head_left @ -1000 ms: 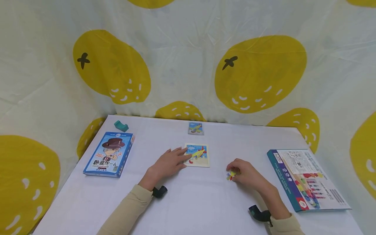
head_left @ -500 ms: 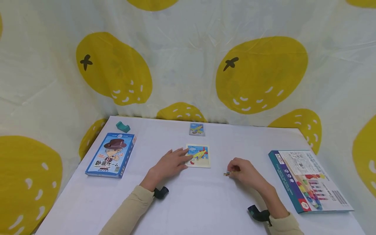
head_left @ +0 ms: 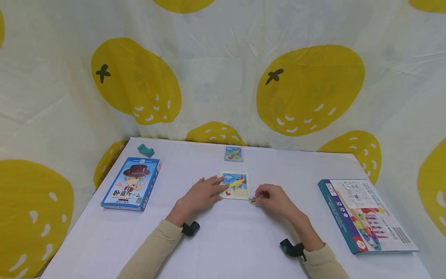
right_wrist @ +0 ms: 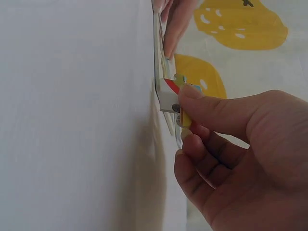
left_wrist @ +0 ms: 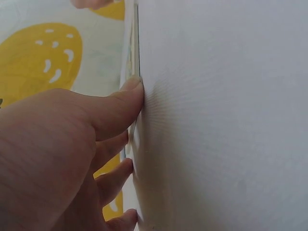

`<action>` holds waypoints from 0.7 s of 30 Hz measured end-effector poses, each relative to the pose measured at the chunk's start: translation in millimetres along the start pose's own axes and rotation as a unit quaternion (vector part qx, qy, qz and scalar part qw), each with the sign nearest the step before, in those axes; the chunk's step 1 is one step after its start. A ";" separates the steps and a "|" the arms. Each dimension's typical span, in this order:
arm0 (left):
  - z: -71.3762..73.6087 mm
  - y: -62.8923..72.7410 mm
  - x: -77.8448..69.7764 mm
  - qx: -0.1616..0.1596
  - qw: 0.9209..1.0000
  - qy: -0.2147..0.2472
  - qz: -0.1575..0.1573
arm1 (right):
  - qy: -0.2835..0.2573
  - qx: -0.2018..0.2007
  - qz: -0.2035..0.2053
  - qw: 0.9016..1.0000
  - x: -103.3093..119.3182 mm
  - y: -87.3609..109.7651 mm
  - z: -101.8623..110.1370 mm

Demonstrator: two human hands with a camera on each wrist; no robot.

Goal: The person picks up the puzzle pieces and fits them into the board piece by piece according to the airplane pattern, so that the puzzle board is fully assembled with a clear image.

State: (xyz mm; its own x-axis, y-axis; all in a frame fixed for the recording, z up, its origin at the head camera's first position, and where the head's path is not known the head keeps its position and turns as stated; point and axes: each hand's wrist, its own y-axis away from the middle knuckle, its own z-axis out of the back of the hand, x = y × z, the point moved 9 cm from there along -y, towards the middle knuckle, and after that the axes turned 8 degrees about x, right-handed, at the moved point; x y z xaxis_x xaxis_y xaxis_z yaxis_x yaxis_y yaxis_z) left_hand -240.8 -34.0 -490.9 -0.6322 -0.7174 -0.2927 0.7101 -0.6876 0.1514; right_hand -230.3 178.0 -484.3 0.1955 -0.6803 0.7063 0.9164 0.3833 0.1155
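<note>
A small jigsaw puzzle (head_left: 240, 195) with a yellow plane on blue sky lies in its pale frame at mid-table; part of its lower area shows bare. My left hand (head_left: 203, 193) rests flat with its fingertips over the puzzle's left side, the thumb at the frame's near edge. Close by the near right corner of the frame, my right hand (head_left: 273, 199) pinches a puzzle piece (right_wrist: 185, 119) between thumb and fingers. In the right wrist view yellow, red and grey show on this piece, held on edge, and the fingers hide much of it.
Behind the puzzle lies a small picture card (head_left: 234, 154) with the same plane. A blue game box (head_left: 130, 184) and a teal curved block (head_left: 145, 150) are on the left. A large paint box (head_left: 367, 215) lies to the right, and a fruit-print curtain (head_left: 223, 77) hangs behind the table.
My right hand has moved left with the puzzle piece, from beside the paint box side to the puzzle's near right corner, turning the piece on edge. My left hand stays in place.
</note>
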 end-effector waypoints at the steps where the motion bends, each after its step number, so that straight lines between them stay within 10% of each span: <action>1: -0.6 -0.2 0.4 0.001 1.000 0.000 0.001 | 0.000 0.001 0.000 1.000 1.5 -1.9 -1.5; 21: 0.0 -1.5 2.0 0.006 1.000 0.004 0.009 | 0.007 -0.040 0.020 0.999 32.6 -40.5 -20.7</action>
State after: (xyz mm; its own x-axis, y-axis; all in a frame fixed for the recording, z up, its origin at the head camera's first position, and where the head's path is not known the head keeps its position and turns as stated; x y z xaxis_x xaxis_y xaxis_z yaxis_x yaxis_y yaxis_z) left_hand -243.1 -34.4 -491.7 -0.6172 -0.7288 -0.2966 0.7177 -0.6759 0.1675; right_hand -253.8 127.3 -480.4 0.2364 -0.6751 0.6988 0.9328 0.3589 0.0312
